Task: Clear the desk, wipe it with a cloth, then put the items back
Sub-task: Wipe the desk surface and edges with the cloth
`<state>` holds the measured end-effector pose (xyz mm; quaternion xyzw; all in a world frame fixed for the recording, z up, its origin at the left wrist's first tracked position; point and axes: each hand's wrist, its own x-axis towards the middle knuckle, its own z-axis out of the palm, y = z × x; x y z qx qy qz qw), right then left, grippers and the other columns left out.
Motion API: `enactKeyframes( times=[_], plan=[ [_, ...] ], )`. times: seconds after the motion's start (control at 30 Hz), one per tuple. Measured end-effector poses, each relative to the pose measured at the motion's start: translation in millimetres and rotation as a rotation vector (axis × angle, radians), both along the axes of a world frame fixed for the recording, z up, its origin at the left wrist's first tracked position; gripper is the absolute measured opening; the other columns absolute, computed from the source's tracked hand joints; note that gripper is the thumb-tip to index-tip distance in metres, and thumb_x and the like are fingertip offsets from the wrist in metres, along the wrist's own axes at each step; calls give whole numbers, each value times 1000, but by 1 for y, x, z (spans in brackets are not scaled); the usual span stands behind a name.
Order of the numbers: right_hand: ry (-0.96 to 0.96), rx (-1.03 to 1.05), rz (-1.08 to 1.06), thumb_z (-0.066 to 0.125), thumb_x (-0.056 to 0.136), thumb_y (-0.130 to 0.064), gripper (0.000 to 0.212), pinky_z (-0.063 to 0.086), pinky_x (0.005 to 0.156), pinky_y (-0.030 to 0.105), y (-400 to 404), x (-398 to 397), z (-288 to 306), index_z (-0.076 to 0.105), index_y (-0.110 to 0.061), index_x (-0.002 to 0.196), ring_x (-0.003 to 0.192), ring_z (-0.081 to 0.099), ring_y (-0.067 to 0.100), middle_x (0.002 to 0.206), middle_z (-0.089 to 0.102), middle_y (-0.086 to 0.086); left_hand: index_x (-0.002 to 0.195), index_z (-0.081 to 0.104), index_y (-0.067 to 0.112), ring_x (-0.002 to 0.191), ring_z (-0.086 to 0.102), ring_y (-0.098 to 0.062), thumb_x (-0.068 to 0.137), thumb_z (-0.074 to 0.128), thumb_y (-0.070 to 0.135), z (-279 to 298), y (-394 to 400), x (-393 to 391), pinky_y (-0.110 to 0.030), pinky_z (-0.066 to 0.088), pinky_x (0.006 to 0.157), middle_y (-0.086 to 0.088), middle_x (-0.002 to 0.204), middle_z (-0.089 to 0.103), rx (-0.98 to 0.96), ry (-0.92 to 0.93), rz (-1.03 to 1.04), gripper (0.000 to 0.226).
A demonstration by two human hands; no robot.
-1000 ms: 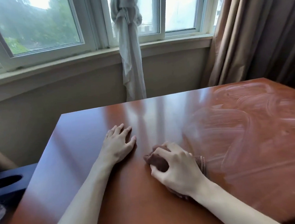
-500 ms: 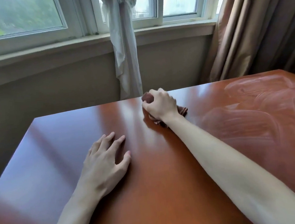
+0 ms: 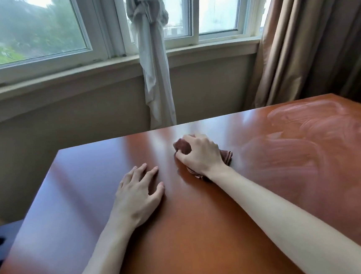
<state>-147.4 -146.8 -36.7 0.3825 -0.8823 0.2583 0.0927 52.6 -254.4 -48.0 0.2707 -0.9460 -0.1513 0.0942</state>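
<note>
Nearby, dark box perhaps beside desk.

The bare left hand lies palm down, fingers spread and slightly arched, thumb out to the right, its bare forearm running back toward the lower left. The bare right hand sits farther forward, knuckles up, fingers and thumb curled in a grip, with its forearm stretched long from the lower right corner
</note>
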Motion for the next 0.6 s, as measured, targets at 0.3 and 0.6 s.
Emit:
enactKeyframes(
  times=[0.3,0.6],
  plan=[
    [15,-32,184,57,80,-57,32,54,74,34,114,135,0,62,-36,103,96,60,12,100,56,-12,155,32,38,152,14,-18,100,39,56,0,1,0,-37,14,123,5,165,22,-7,-30,-12,58],
    [-42,-37,-14,62,82,-51,26,40,71,35,-1,-5,-1,62,-26,90,92,60,30,91,53,-3,152,34,44,152,13,-11,79,15,73,-6,-5,-3,-34,15,124,11,163,25,-15,24,-7,81]
  ],
)
